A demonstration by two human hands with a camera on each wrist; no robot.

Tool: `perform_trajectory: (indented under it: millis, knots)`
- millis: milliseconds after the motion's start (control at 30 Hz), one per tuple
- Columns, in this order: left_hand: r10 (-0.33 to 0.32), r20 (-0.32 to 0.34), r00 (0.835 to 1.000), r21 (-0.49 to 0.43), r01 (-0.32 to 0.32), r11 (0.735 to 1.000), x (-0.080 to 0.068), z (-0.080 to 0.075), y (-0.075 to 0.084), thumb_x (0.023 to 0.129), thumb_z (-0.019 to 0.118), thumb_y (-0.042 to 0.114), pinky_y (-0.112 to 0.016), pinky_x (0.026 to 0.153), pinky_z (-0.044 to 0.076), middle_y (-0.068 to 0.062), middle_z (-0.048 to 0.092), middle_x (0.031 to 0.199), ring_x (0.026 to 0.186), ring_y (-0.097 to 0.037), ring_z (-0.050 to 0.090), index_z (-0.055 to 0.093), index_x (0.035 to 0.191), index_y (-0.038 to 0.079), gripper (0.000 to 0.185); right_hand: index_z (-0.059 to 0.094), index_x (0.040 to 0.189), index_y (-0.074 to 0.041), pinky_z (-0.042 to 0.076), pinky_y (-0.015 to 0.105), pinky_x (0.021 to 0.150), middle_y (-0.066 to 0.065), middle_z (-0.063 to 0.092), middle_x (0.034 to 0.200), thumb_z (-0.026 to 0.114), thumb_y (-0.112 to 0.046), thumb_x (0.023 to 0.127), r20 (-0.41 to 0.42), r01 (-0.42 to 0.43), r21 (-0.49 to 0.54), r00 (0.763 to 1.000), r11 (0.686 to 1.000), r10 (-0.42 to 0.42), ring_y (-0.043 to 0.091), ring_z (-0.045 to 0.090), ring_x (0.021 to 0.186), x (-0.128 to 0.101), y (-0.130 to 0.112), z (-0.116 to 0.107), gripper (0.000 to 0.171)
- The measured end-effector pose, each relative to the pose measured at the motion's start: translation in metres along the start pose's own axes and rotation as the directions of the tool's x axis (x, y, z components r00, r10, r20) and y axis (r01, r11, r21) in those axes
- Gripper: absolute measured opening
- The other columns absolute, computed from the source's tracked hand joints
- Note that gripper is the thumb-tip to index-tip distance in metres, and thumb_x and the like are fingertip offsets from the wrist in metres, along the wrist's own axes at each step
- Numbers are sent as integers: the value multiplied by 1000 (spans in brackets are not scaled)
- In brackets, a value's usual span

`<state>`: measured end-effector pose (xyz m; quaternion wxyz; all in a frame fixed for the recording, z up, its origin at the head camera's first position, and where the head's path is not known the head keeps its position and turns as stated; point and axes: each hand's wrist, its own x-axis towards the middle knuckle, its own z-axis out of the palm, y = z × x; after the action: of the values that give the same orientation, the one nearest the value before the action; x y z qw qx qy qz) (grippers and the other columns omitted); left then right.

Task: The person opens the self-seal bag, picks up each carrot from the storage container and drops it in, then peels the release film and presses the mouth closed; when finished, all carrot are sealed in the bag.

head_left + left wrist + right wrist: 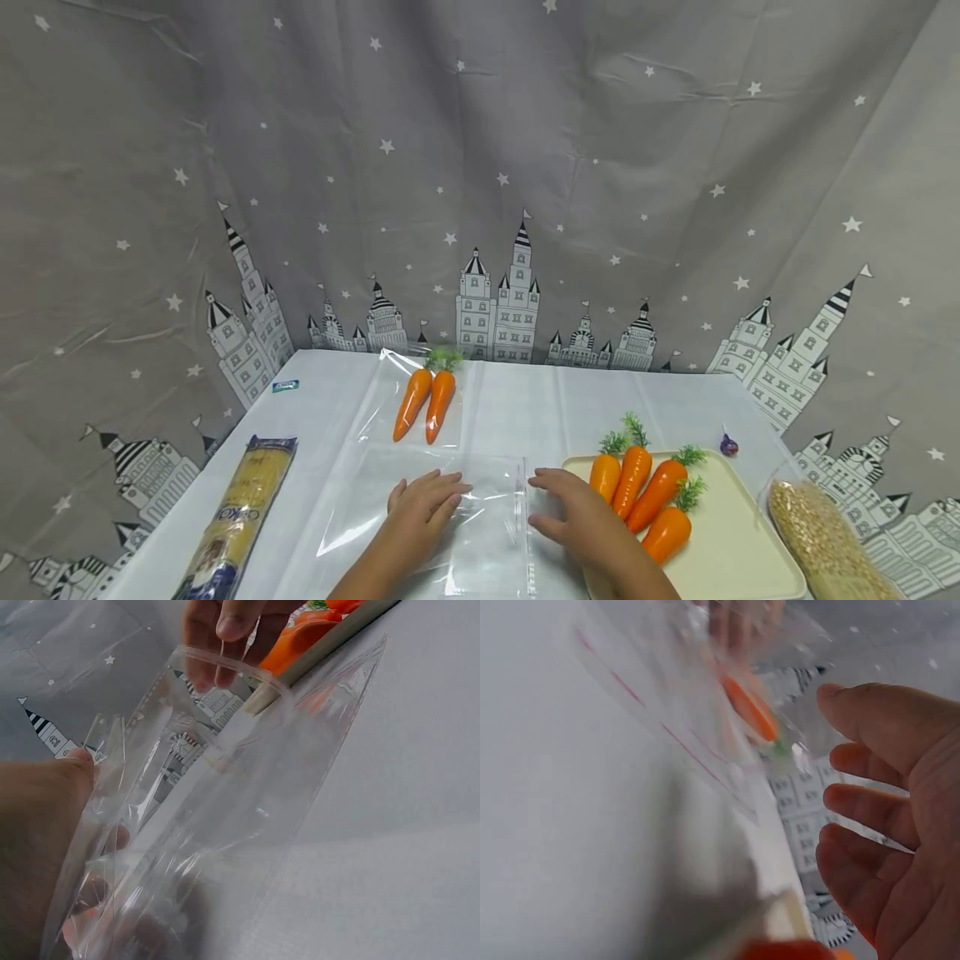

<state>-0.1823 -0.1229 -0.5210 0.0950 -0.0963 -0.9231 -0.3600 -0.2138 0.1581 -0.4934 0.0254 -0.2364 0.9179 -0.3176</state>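
Note:
A clear zip bag point(465, 525) lies flat at the table's front middle. My left hand point(426, 498) rests on its left part with straight fingers; in the left wrist view that hand point(45, 825) shows partly through the plastic point(247, 802), whose mouth stands lifted. Beside the bag's right edge hovers my right hand point(562, 507), fingers relaxed and holding nothing point(885, 825). Just right of it, several orange toy carrots point(637, 492) lie on a cream tray point(735, 550). Two more carrots point(424, 404) sit inside a second clear bag point(390, 392) farther back.
A spaghetti pack point(238, 517) lies along the left side. A bag of pale dried beans point(821, 537) lies at the right edge, a small purple object point(728, 444) behind the tray. A grey castle-print curtain point(480, 167) closes off the back.

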Motion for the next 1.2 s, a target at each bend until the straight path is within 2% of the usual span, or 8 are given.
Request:
perform_trajectory:
  millis: [167, 267, 433, 567, 667, 833, 1000, 1200]
  knots:
    - [11, -4, 1000, -1, -11, 1000, 0, 0, 0, 106, 62, 30, -78, 114, 18, 5, 69, 139, 141, -35, 54, 77, 118, 35, 20, 70, 131, -15, 55, 52, 102, 4, 66, 140, 82, -27, 92, -79, -52, 41, 995, 998, 56, 31, 62, 130, -6, 10, -20, 43]
    - [14, -5, 1000, 1, -14, 1000, 0, 1, 0, 106, 62, 31, -78, 114, 18, 5, 70, 138, 140, -34, 55, 77, 118, 34, 20, 71, 132, -17, 54, 51, 105, -2, 67, 138, 83, -24, 91, -115, -97, 72, 988, 993, 105, 29, 62, 130, -11, 16, -31, 43]
    - [17, -1, 1000, -11, -17, 1000, 0, 2, -1, 106, 63, 32, -78, 114, 18, 5, 70, 138, 140, -34, 55, 77, 118, 34, 19, 71, 132, -22, 51, 55, 109, -4, 65, 142, 83, -23, 91, -133, -176, 101, 973, 979, 189, 28, 62, 130, -23, 25, -50, 43]
    - [25, -6, 1000, -13, -25, 1000, 0, 2, -1, 105, 63, 32, -78, 114, 18, 5, 70, 138, 140, -33, 55, 77, 118, 34, 19, 70, 133, -27, 57, 52, 101, -3, 64, 143, 83, -26, 91, -145, -217, 70, 964, 974, 225, 25, 67, 120, -33, 37, -64, 44]
    - [26, -4, 1000, -11, -26, 1000, 1, 2, -2, 106, 62, 32, -77, 114, 18, 6, 70, 138, 140, -33, 55, 77, 119, 34, 20, 70, 133, -26, 57, 52, 98, -1, 66, 140, 83, -27, 91, -160, -235, 33, 958, 971, 237, 24, 68, 114, -40, 47, -73, 44]
    - [20, 6, 1000, -8, -20, 1000, 1, 1, -3, 106, 62, 32, -77, 114, 18, 5, 70, 138, 140, -33, 55, 77, 118, 35, 20, 70, 133, -17, 54, 56, 102, 7, 67, 139, 82, -25, 92, -192, -234, 7, 954, 972, 231, 32, 66, 122, -51, 62, -86, 44]
    - [23, 8, 1000, -12, -23, 1000, 0, 2, -3, 106, 62, 33, -78, 113, 19, 6, 70, 138, 140, -33, 55, 77, 117, 37, 19, 67, 136, -10, 61, 43, 93, 13, 65, 140, 81, -19, 93, -214, -233, 42, 948, 972, 236, 34, 67, 120, -60, 73, -98, 47]
    - [29, 12, 1000, -17, -29, 999, 1, 2, -4, 106, 61, 33, -78, 113, 19, 6, 70, 138, 140, -32, 55, 76, 118, 37, 19, 67, 135, -11, 62, 36, 88, 14, 67, 137, 81, -21, 93, -259, -195, 41, 945, 980, 199, 37, 63, 125, -70, 88, -105, 46]
